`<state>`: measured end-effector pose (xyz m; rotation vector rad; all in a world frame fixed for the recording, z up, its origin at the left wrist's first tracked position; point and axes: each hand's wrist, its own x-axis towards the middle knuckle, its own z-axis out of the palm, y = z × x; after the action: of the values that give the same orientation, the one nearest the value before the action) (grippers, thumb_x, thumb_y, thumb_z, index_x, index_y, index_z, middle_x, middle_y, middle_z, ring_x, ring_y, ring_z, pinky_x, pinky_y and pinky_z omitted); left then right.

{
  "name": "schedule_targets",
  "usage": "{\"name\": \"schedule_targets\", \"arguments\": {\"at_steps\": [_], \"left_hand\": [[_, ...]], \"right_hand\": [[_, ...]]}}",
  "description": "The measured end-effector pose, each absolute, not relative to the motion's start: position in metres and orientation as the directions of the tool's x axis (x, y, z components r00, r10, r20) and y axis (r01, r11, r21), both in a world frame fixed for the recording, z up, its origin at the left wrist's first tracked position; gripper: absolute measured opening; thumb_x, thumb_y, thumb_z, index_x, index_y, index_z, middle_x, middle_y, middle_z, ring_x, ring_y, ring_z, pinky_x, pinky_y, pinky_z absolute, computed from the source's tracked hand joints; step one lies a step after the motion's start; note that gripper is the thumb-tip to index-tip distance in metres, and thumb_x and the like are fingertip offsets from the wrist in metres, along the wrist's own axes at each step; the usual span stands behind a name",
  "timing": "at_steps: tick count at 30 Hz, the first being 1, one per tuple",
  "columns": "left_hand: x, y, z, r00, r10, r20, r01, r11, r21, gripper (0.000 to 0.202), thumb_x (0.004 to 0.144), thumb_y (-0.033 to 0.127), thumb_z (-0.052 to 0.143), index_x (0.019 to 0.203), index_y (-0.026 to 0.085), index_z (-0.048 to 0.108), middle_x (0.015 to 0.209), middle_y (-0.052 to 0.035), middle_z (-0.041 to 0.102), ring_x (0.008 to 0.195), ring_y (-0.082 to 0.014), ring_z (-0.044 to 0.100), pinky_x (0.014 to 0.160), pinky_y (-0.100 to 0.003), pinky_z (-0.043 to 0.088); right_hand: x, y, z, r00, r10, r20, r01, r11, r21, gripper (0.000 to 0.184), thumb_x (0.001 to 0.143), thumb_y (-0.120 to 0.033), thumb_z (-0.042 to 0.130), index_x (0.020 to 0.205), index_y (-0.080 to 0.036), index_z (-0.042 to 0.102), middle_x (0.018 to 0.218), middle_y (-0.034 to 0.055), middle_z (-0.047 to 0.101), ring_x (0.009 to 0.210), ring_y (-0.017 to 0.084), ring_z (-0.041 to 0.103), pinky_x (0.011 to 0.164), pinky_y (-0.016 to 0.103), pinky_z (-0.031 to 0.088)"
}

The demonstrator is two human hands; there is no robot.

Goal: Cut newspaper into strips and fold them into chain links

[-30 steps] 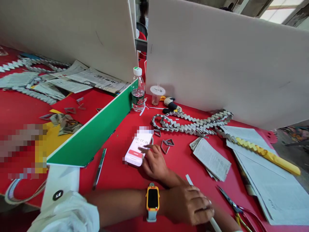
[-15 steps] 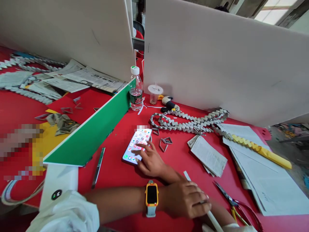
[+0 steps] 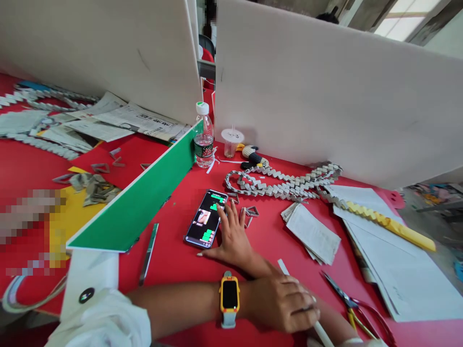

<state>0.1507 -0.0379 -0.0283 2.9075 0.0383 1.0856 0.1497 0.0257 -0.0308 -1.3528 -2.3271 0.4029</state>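
A smartphone point(image 3: 205, 219), its dark screen showing green chat bubbles and a picture, lies on the red table. My right hand point(image 3: 235, 241) is spread beside it, fingertips at the phone's right edge and thumb by its lower end. Crossing over my right forearm, my left hand point(image 3: 282, 301) is closed around a narrow white strip point(image 3: 322, 333) that sticks out at both ends. A yellow-framed watch point(image 3: 229, 295) is on my left wrist. Several small folded paper pieces point(image 3: 251, 211) lie just beyond my right hand.
Pliers point(image 3: 345, 299), a stack of cut paper point(image 3: 313, 231) and large white sheets point(image 3: 405, 274) lie right. A folded-paper chain point(image 3: 282, 185), bottle point(image 3: 204, 140), lidded cup point(image 3: 230, 144) and knitted toy point(image 3: 253, 155) stand behind. A green divider point(image 3: 141, 197) and a cutter-like tool point(image 3: 148, 253) are left.
The phone's screen went from bright app icons to a dark chat page. My right hand moved right off the screen and its fingers spread. My left hand stays nearly in place.
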Motion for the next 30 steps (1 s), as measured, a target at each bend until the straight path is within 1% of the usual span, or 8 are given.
{"name": "schedule_targets", "arguments": {"at_steps": [6, 10, 14, 18, 20, 24, 27, 30], "left_hand": [[0.151, -0.033, -0.027, 0.728, 0.067, 0.682, 0.005, -0.996, 0.092, 0.028, 0.089, 0.023, 0.045, 0.11, 0.015, 0.062, 0.112, -0.006, 0.064, 0.103, -0.0159, 0.057, 0.094, -0.029, 0.043], [0.148, -0.03, -0.026, 0.741, 0.088, 0.666, 0.009, -0.993, 0.122, 0.027, 0.091, 0.022, 0.044, 0.111, 0.016, 0.062, 0.111, -0.0041, 0.066, 0.102, -0.0143, 0.057, 0.095, -0.028, 0.043], [0.147, -0.028, -0.025, 0.755, 0.063, 0.653, -0.011, -0.994, 0.11, 0.029, 0.092, 0.023, 0.041, 0.112, 0.018, 0.061, 0.113, -0.0037, 0.066, 0.104, -0.0133, 0.057, 0.097, -0.028, 0.041], [0.148, -0.027, -0.023, 0.772, 0.077, 0.631, -0.006, -0.992, 0.128, 0.027, 0.092, 0.023, 0.041, 0.109, 0.019, 0.063, 0.111, -0.0024, 0.067, 0.101, -0.0122, 0.058, 0.097, -0.026, 0.041], [0.148, -0.027, -0.023, 0.77, 0.089, 0.631, 0.0, -0.99, 0.139, 0.027, 0.092, 0.023, 0.041, 0.108, 0.019, 0.063, 0.11, -0.0023, 0.067, 0.101, -0.0122, 0.058, 0.097, -0.026, 0.041], [0.148, -0.029, -0.026, 0.79, 0.065, 0.61, -0.017, -0.992, 0.129, 0.029, 0.092, 0.024, 0.041, 0.112, 0.017, 0.061, 0.114, -0.0046, 0.065, 0.105, -0.0141, 0.056, 0.098, -0.028, 0.04], [0.148, -0.029, -0.029, 0.792, 0.055, 0.607, -0.017, -0.993, 0.113, 0.031, 0.092, 0.024, 0.04, 0.114, 0.018, 0.061, 0.116, -0.0052, 0.063, 0.106, -0.015, 0.056, 0.098, -0.028, 0.04], [0.149, -0.029, -0.031, 0.769, 0.044, 0.638, -0.02, -0.995, 0.093, 0.03, 0.092, 0.023, 0.04, 0.112, 0.018, 0.062, 0.114, -0.0049, 0.064, 0.106, -0.0147, 0.056, 0.095, -0.028, 0.042]], "right_hand": [[0.155, 0.034, -0.029, -0.484, 0.849, 0.21, 0.704, 0.521, -0.482, 0.12, 0.059, -0.072, 0.064, 0.147, -0.013, 0.007, 0.148, 0.0227, 0.023, 0.141, 0.039, 0.005, 0.107, 0.067, 0.002], [0.163, 0.036, -0.025, -0.571, 0.78, 0.258, 0.615, 0.614, -0.496, 0.115, 0.061, -0.071, 0.063, 0.145, -0.012, 0.01, 0.146, 0.0245, 0.029, 0.14, 0.039, 0.008, 0.105, 0.068, 0.0], [0.168, 0.035, -0.022, -0.665, 0.686, 0.297, 0.476, 0.695, -0.539, 0.084, 0.077, -0.057, 0.058, 0.14, -0.014, 0.021, 0.135, 0.0194, 0.046, 0.139, 0.032, 0.021, 0.11, 0.062, 0.0], [0.168, 0.035, -0.021, -0.55, 0.77, 0.324, 0.541, 0.623, -0.565, 0.064, 0.086, -0.039, 0.05, 0.137, -0.012, 0.022, 0.137, 0.0202, 0.044, 0.14, 0.03, 0.017, 0.109, 0.063, 0.004], [0.168, 0.035, -0.021, -0.566, 0.746, 0.35, 0.516, 0.652, -0.556, 0.055, 0.087, -0.029, 0.046, 0.135, -0.012, 0.025, 0.135, 0.019, 0.047, 0.141, 0.028, 0.018, 0.11, 0.062, 0.005], [0.171, 0.032, -0.02, -0.664, 0.621, 0.417, 0.382, 0.761, -0.524, 0.039, 0.084, -0.012, 0.038, 0.123, -0.017, 0.04, 0.116, 0.0109, 0.063, 0.135, 0.021, 0.034, 0.112, 0.057, 0.008], [0.173, 0.029, -0.02, -0.652, 0.594, 0.471, 0.341, 0.785, -0.517, 0.036, 0.079, -0.011, 0.04, 0.114, -0.021, 0.046, 0.106, 0.0082, 0.067, 0.126, 0.02, 0.047, 0.112, 0.053, 0.017], [0.173, 0.028, -0.02, -0.653, 0.55, 0.521, 0.282, 0.815, -0.506, 0.038, 0.074, -0.012, 0.042, 0.11, -0.022, 0.048, 0.099, 0.0063, 0.069, 0.118, 0.019, 0.054, 0.109, 0.048, 0.026]]}}
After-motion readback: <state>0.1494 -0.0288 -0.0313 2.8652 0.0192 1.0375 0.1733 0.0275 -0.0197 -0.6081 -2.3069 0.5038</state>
